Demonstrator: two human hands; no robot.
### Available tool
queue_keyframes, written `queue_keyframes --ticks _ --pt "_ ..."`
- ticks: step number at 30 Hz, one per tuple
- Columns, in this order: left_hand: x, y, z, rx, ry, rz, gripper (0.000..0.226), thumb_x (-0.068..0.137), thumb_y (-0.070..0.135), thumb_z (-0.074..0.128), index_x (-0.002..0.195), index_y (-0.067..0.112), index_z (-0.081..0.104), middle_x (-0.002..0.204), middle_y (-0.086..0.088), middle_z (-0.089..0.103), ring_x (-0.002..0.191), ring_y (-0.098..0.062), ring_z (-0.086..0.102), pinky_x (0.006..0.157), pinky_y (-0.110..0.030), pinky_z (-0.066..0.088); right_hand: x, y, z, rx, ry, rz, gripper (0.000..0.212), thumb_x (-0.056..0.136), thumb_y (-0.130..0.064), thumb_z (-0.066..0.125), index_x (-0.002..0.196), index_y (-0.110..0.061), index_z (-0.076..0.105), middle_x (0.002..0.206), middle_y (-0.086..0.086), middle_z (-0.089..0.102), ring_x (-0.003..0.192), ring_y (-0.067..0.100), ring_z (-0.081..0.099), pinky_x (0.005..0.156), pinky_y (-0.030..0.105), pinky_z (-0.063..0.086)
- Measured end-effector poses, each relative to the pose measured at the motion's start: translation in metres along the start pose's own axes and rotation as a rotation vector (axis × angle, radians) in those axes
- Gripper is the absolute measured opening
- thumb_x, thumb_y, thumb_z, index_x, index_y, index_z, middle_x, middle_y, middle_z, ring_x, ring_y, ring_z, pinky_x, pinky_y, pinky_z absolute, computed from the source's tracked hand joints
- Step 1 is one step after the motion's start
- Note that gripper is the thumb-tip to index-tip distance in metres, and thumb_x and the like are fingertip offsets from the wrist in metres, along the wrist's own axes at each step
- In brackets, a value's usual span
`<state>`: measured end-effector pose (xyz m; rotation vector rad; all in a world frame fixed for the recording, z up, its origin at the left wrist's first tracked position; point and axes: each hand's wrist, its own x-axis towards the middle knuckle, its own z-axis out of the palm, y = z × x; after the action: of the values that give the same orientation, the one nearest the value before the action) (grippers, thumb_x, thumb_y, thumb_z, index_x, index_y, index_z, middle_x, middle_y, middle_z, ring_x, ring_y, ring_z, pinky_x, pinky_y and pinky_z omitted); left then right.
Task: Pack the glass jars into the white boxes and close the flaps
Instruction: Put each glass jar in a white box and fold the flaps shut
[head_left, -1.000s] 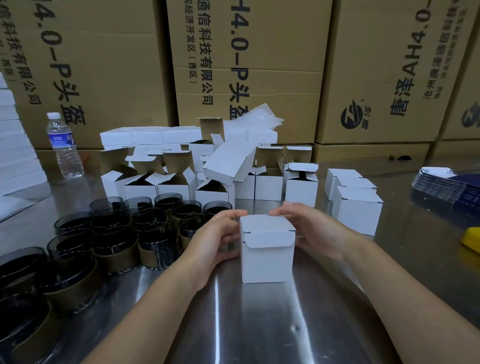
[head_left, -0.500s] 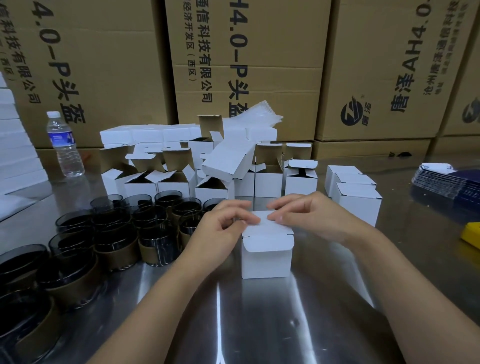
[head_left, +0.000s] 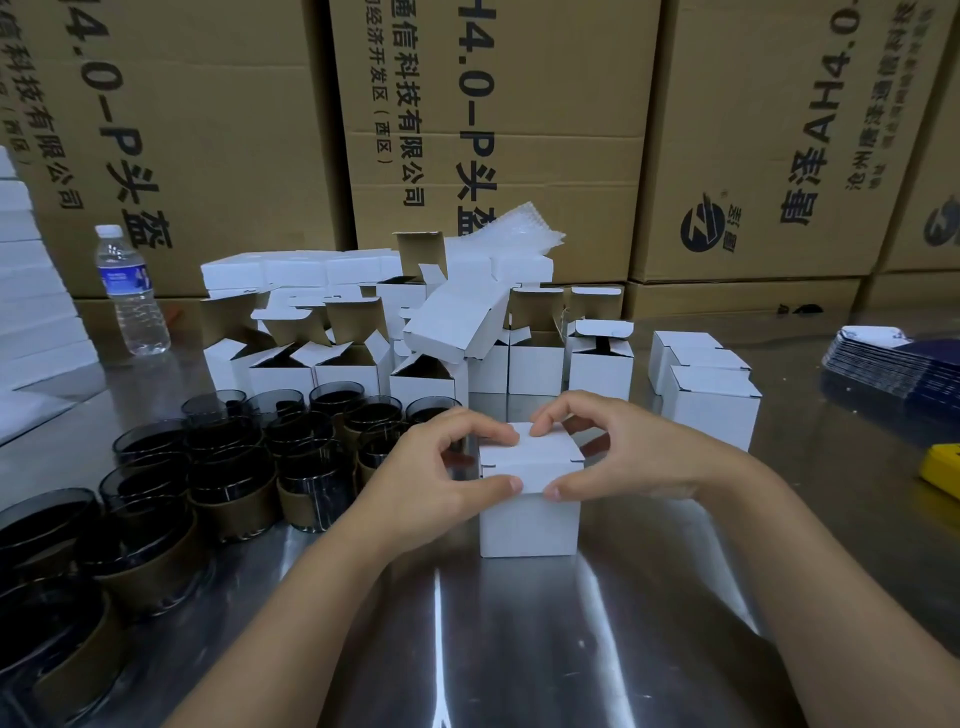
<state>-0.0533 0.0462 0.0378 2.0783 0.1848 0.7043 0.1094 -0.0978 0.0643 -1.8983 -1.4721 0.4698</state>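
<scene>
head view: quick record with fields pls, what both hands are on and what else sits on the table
left hand: pinches white box, fingers on top, thumb on front
right hand: pinches same box, likewise
box lid: folded down
glass jars: clustered left of the box, unpacked
open boxes: behind the jars, flaps up
closed boxes: right rear
water bottle: upright, far left
table: shiny metal

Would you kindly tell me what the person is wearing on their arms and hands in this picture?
Nothing is worn, as far as this view shows. The left hand and right hand are bare: no gloves or rings. The left forearm and right forearm are uncovered down to the picture's edge, with no sleeve, watch or wristband.
</scene>
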Motion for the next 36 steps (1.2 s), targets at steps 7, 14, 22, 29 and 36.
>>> queue_keyframes --ticks 7,14,22,29,36 --pt "0.0013 0.0016 0.0017 -0.11 0.086 -0.025 0.018 0.08 0.015 0.076 0.091 0.028 0.074 0.099 0.006 0.072 0.093 -0.018 0.066 0.088 -0.036 0.054 0.0028 -0.0015 -0.0016 0.055 0.025 -0.012 0.033 0.063 -0.049 0.073 0.095 -0.047 0.064 0.104 -0.02 0.061 0.098 0.003 0.058 0.09 0.031 0.051" --pt "0.0011 0.0016 0.0021 -0.129 0.061 -0.025 0.016 0.079 0.01 0.076 0.089 0.022 0.074 0.102 0.011 0.073 0.096 -0.017 0.066 0.089 -0.039 0.054 0.0026 -0.0015 -0.0024 0.031 -0.005 -0.008 0.035 0.067 -0.048 0.073 0.1 -0.054 0.064 0.114 -0.021 0.057 0.106 -0.001 0.053 0.096 0.034 0.047" --pt "0.0011 -0.0007 0.0007 -0.145 0.051 0.021 0.018 0.078 0.008 0.076 0.088 0.022 0.075 0.102 0.011 0.072 0.099 -0.004 0.066 0.084 -0.022 0.054 0.0011 -0.0014 -0.0028 0.074 0.015 -0.051 0.026 0.08 -0.034 0.074 0.1 -0.049 0.068 0.117 -0.015 0.061 0.112 0.008 0.055 0.1 0.04 0.045" --pt "0.0002 0.0004 0.0006 -0.168 0.061 0.026 0.02 0.078 0.002 0.074 0.084 0.022 0.077 0.102 0.005 0.073 0.097 -0.005 0.066 0.081 -0.019 0.053 0.0005 -0.0027 -0.0028 0.095 -0.001 -0.037 0.024 0.072 -0.052 0.073 0.095 -0.05 0.07 0.11 -0.026 0.061 0.106 -0.001 0.055 0.098 0.03 0.045" --pt "0.0023 0.0033 0.0015 -0.148 0.08 0.001 0.028 0.088 -0.001 0.061 0.08 0.02 0.078 0.099 0.006 0.073 0.097 0.0 0.064 0.086 -0.014 0.048 0.0016 -0.0031 -0.002 0.134 0.006 -0.028 0.014 0.084 -0.04 0.063 0.094 -0.045 0.072 0.105 -0.034 0.061 0.102 -0.011 0.056 0.088 0.012 0.043"
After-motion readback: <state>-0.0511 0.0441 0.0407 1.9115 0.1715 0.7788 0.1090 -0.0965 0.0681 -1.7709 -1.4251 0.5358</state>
